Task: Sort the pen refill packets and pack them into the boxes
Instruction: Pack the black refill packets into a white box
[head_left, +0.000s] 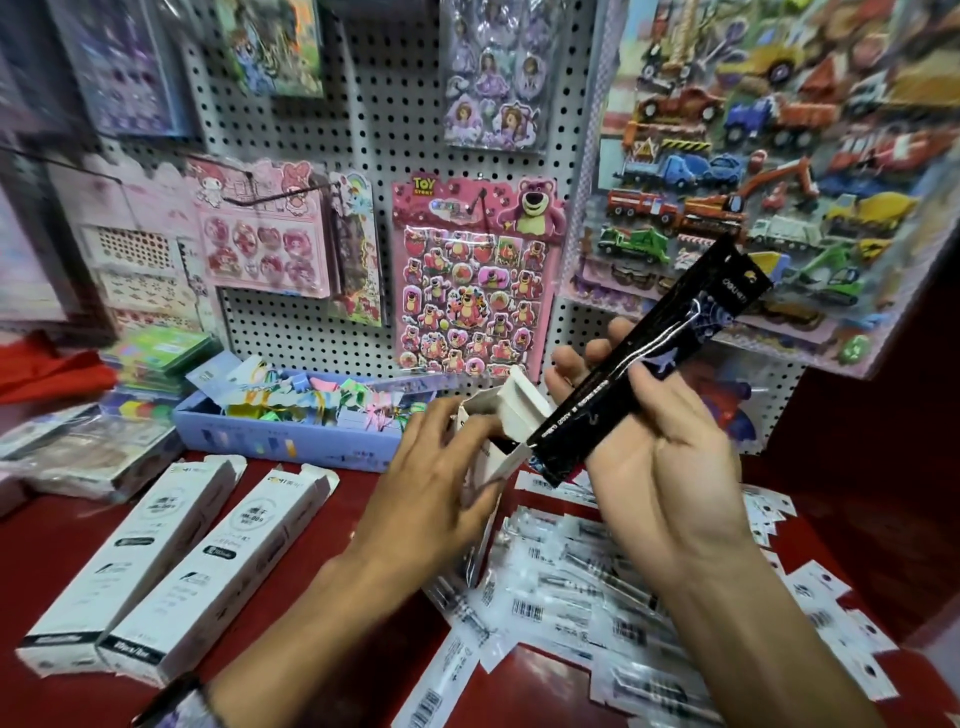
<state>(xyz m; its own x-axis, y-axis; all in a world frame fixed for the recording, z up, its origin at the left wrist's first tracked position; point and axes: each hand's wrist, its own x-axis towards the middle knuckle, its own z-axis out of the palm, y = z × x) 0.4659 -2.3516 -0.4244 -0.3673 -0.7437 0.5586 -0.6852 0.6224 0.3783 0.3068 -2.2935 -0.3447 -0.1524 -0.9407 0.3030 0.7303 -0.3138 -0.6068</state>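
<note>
From the head camera, the right hand (660, 447) holds a black packet (644, 358) slantwise above the counter (62, 545), fingers curled round its middle; the packet's lower end sits at the open mouth of a white box (498, 441), its upper end pointing up to the right. The left hand (436, 483) holds that box upright from the left, its grip wrapped round the box's side, fingertips at the open flap. Under and to the right of the hands, a loose heap of clear packets (571, 592) with barcodes lies spread on the red counter. At near left, two closed boxes (171, 566) lie side by side, touching. Farther back stands a blue tray (280, 441) of coloured clips, and behind it a pegboard (374, 104) hung with sticker sheets (472, 280).
</note>
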